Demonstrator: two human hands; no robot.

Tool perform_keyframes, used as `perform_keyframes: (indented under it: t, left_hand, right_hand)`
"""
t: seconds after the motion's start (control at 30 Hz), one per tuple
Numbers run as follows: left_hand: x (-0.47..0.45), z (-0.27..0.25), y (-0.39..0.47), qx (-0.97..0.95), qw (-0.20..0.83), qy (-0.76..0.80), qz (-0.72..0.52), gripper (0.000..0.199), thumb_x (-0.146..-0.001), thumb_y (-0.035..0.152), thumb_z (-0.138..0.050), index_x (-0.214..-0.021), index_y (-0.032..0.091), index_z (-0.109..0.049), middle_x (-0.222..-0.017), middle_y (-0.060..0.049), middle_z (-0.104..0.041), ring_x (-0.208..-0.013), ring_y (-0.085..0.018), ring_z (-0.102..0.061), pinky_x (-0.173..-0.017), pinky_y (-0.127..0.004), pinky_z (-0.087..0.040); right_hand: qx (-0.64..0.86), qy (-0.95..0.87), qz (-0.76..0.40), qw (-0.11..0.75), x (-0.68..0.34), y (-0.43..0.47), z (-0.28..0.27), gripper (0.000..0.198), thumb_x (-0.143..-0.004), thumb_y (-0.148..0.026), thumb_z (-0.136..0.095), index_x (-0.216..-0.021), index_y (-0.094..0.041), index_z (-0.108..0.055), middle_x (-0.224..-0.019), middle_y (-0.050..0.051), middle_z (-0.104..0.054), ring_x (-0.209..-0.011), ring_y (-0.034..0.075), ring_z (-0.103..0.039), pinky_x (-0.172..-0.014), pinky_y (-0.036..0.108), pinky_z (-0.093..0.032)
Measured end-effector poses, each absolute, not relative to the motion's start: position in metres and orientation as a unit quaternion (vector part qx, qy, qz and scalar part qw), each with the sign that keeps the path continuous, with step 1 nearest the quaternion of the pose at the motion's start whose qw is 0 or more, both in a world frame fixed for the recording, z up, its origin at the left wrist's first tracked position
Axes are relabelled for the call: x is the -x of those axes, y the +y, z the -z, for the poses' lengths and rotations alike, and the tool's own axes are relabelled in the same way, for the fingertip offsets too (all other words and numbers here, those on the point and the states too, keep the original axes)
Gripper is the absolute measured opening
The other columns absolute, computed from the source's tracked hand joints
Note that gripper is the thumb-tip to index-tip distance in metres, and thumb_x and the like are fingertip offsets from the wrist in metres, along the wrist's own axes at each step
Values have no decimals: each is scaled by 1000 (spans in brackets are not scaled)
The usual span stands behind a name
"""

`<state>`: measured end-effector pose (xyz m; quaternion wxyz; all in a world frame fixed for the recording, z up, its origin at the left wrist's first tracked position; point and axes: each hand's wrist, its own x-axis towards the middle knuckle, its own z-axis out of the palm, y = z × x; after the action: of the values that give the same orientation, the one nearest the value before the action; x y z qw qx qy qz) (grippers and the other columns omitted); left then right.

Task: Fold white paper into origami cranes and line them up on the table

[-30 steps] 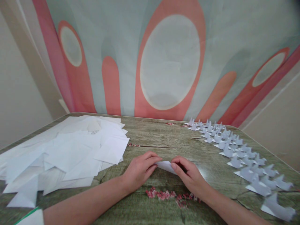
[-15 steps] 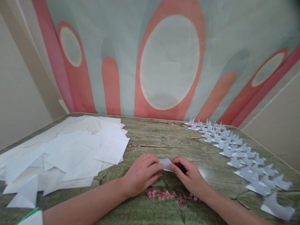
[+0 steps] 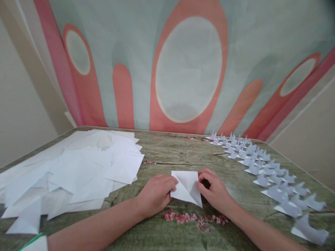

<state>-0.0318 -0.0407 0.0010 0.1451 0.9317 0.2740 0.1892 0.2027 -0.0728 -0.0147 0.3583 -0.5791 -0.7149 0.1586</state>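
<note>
A creased white square of paper [image 3: 185, 186] is held between my two hands above the middle of the table. My left hand [image 3: 156, 192] pinches its left edge, fingers curled behind and thumb hidden from view. At the opposite edge, my right hand [image 3: 213, 187] grips the paper between thumb and fingers. Fold lines run diagonally across the sheet, and its lower right corner points down toward me.
Loose white sheets [image 3: 81, 167] lie in a wide pile on the left. Several rows of small folded paper birds [image 3: 278, 191] stand along the right side. The wood-patterned table [image 3: 172, 148] has printed pink flowers and meets a painted backdrop [image 3: 141, 35].
The paper was a small folded piece between my fingertips; now it is spread open into a larger square. My hands have moved slightly apart.
</note>
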Motion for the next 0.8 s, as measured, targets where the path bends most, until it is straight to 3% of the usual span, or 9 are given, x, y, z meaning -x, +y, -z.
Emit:
perform_keyframes:
  t: [0.13, 0.23, 0.37, 0.53, 0.6, 0.7, 0.8]
  left_hand:
    - [31, -5, -46, -940, 123, 279, -156, 19, -74, 19, -54, -93, 19, -53, -107, -6, -60, -99, -21, -55, -90, -35, -41]
    - [28, -7, -51, -948, 93, 266, -150, 32, -79, 31, -54, -109, 22, -52, -113, -7, -57, -108, -24, -51, -94, -39, -39]
    - [27, -4, -52, -954, 62, 259, -141, 32, -83, 26, -51, -116, 25, -52, -115, -7, -56, -110, -23, -50, -95, -41, -40]
    - [29, -2, -48, -952, 84, 261, -136, 31, -84, 21, -49, -115, 24, -55, -121, -7, -55, -115, -22, -47, -99, -39, -38]
    - [29, -3, -47, -950, 99, 258, -144, 32, -84, 20, -48, -115, 24, -55, -124, -6, -53, -117, -21, -46, -100, -38, -37]
    - [29, -3, -46, -946, 119, 258, -156, 32, -85, 18, -46, -116, 24, -55, -125, -5, -53, -118, -19, -46, -103, -39, -34]
    - [29, -2, -45, -942, 138, 262, -159, 33, -85, 17, -46, -117, 24, -55, -126, -5, -52, -119, -18, -45, -105, -40, -31]
  right_hand:
    - [611, -713, -132, 318, -201, -74, 15, 10, -72, -21, -53, -62, -20, -52, -84, 3, -59, -86, 21, -50, -80, 40, -33]
    - [616, -716, -119, 306, -199, -75, 15, 11, -71, -20, -53, -60, -20, -51, -85, 3, -59, -88, 22, -49, -81, 41, -32]
    - [621, -714, -105, 306, -200, -75, 17, 2, -70, -20, -53, -72, -20, -53, -91, 5, -58, -93, 24, -49, -82, 43, -35]
    - [552, -758, -72, 341, -203, -76, 13, 54, -67, -17, -55, -119, -20, -45, -125, 11, -46, -118, 27, -38, -96, 49, -30]
    - [486, -806, -85, 328, -204, -78, 7, 52, -69, -12, -52, -120, -23, -48, -130, 9, -44, -123, 26, -34, -100, 50, -26]
    - [408, -855, -114, 300, -204, -80, -2, 42, -75, -9, -48, -111, -28, -57, -121, 5, -56, -119, 23, -42, -102, 51, -24]
    - [390, -871, -131, 267, -206, -82, -11, 32, -80, -20, -52, -111, -29, -59, -115, 5, -61, -117, 24, -45, -103, 52, -20]
